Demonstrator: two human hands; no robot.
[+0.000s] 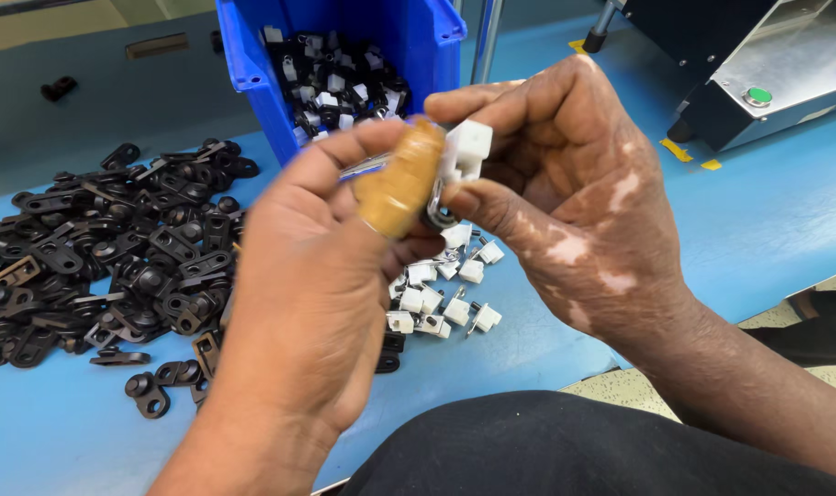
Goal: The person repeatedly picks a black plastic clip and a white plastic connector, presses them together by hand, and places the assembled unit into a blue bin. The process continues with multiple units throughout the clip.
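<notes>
My left hand [308,276] is raised over the blue table [767,211], its thumb wrapped in a tan finger cot [399,184], pinching a small metal piece. My right hand [565,193] meets it from the right and grips a small white plastic block [466,150] with a metal ring at its lower end. Both hands press on the same small assembly at chest height. Below them lies a loose cluster of white plastic pieces with metal pins [441,294].
A heap of black plastic brackets [106,266] spreads over the table's left side. A blue bin [344,64] with mixed black and white parts stands at the back. A dark machine with a green button [757,95] sits at the right rear.
</notes>
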